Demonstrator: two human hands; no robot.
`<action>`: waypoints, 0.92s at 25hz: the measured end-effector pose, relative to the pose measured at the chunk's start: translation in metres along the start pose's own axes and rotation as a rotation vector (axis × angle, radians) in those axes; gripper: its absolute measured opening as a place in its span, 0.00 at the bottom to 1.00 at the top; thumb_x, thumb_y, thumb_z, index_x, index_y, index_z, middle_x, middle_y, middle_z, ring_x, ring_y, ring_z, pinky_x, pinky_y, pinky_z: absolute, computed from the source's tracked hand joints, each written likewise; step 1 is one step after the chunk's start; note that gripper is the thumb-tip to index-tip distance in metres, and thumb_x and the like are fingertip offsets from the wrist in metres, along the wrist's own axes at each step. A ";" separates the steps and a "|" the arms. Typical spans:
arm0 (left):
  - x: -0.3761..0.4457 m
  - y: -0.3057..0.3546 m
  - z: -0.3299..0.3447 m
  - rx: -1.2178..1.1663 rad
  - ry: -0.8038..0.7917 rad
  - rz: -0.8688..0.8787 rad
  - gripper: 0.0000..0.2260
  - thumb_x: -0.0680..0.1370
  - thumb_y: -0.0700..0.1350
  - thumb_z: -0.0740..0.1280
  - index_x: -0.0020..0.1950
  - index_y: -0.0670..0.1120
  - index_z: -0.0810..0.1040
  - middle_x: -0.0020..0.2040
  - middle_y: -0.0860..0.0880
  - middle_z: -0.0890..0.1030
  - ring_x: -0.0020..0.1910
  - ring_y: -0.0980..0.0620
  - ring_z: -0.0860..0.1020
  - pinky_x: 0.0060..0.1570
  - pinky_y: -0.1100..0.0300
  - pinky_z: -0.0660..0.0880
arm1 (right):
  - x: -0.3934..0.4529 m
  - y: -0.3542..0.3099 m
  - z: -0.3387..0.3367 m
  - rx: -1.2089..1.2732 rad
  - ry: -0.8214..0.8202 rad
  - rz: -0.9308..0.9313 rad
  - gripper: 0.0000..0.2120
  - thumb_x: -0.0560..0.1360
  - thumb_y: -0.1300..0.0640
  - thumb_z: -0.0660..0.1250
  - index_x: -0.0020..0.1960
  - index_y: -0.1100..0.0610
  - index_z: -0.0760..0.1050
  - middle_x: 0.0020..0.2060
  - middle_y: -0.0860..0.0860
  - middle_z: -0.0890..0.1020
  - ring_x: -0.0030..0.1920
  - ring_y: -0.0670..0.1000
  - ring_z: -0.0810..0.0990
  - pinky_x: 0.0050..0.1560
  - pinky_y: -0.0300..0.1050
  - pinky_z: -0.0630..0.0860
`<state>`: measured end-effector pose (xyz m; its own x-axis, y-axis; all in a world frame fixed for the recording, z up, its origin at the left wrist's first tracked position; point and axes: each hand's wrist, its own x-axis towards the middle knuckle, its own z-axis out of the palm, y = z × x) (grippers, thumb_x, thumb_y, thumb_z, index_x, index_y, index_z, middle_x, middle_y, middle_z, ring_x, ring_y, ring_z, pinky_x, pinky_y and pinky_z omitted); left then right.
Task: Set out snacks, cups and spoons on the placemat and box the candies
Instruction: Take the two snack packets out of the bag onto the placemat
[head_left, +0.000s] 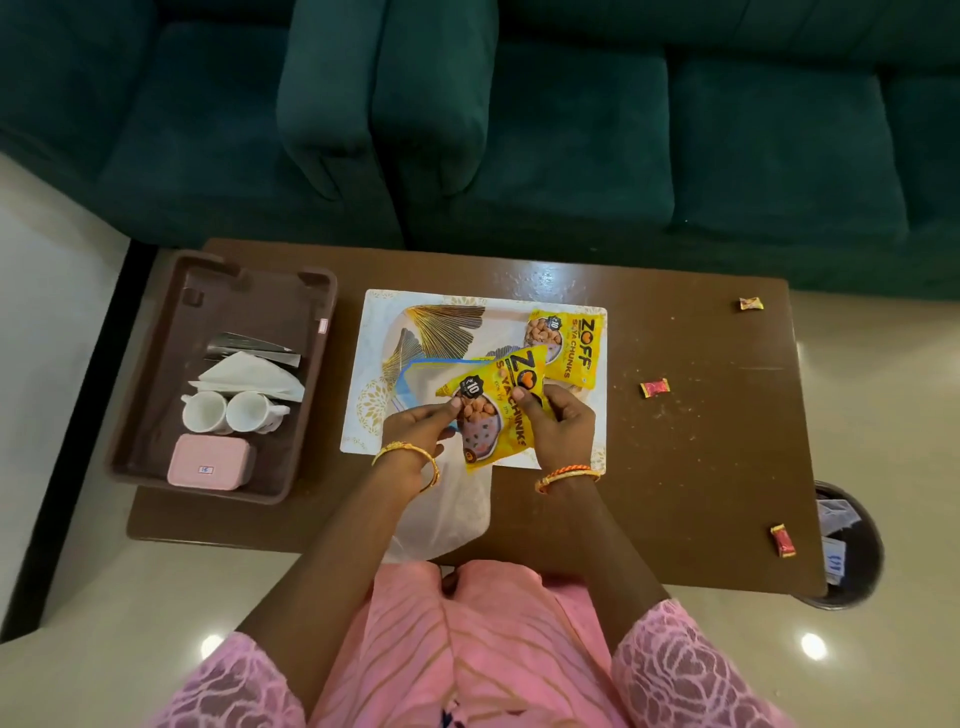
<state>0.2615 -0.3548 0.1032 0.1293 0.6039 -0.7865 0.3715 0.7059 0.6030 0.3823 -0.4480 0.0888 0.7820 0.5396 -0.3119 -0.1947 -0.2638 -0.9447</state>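
- Head view, biggest first: brown table (675, 467) with the placemat (374, 332) lying flat mid-table, long axis left to right.
- Brown tray (156, 415) at the table's left end, well apart from my hands; it holds the things not yet set out.
- Snack packets, count 2: one yellow packet (571, 343) lies flat on the placemat's far right corner, long axis near to far; the second packet (498, 415) is in my hands over the placemat's near right part.
- Held packet is tilted, long axis running near to far and leaning right; its far tip overlaps the lying packet's near edge, can't tell if touching.
- Left hand (415, 431) pinches the packet's left edge, thumb and fingers pressed on it; right hand (558, 426) pinches the right edge the same way. Both equally close. I judge the next move is setting it down beside the first.
- Pink box (208, 462), count 1, lid on, near end of tray.
- Cups (205, 410), count 2, white, side by side in the tray just beyond the box; napkins beyond them.
- Spoons: can't make any out.
- Candies (654, 387), count 3, loose on the table's right side, far, middle and near, well apart; right hand is nearer.
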 end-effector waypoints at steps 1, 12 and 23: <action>0.000 0.001 0.000 -0.007 -0.002 -0.012 0.12 0.73 0.46 0.71 0.52 0.40 0.81 0.46 0.44 0.80 0.39 0.53 0.77 0.42 0.56 0.73 | -0.001 0.001 0.002 0.040 0.002 0.018 0.05 0.70 0.65 0.71 0.37 0.57 0.79 0.26 0.44 0.79 0.28 0.37 0.73 0.32 0.29 0.71; -0.017 -0.012 0.005 0.421 0.298 0.368 0.07 0.73 0.44 0.71 0.45 0.42 0.84 0.44 0.42 0.85 0.43 0.47 0.80 0.43 0.58 0.75 | -0.012 0.005 0.010 0.065 0.104 0.092 0.02 0.70 0.64 0.71 0.41 0.59 0.80 0.38 0.64 0.82 0.38 0.51 0.77 0.43 0.49 0.75; 0.005 -0.014 0.000 0.135 0.221 0.193 0.05 0.72 0.41 0.72 0.44 0.39 0.82 0.46 0.38 0.83 0.42 0.48 0.77 0.48 0.57 0.75 | 0.038 0.019 -0.030 0.017 0.274 0.319 0.13 0.69 0.62 0.73 0.50 0.68 0.78 0.44 0.59 0.79 0.43 0.52 0.77 0.45 0.45 0.72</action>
<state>0.2571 -0.3618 0.0907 0.0117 0.7978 -0.6028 0.4804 0.5242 0.7032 0.4259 -0.4565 0.0625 0.8094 0.1996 -0.5523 -0.4602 -0.3686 -0.8077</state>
